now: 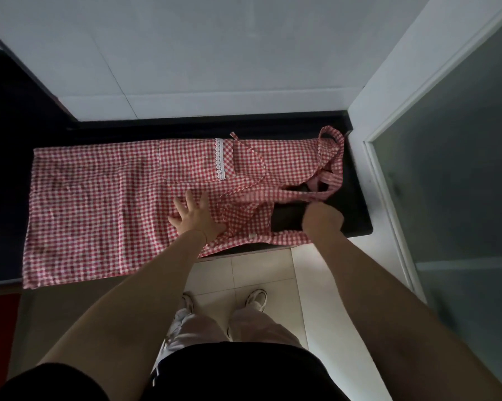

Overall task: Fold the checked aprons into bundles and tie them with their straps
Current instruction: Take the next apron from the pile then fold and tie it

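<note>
Still early — red checked apron (99, 204) spread lengthwise on dark counter (356, 215), near hem hanging slightly over front edge, no fold made yet. Left hand (196, 217) flat, fingers splayed, pressing cloth near the waist. Right hand (322, 218) curled at the bib end, apparently gripping a strap (299, 195); fingers hidden, so grip only judged. Neck loop and ties (333, 157) tangled in a heap by the right wall. Lace-trimmed pocket (220, 159) facing up. Next move likely needs straps pulled straight and laid clear — then first lengthwise fold, left hand pinning cloth.
</note>
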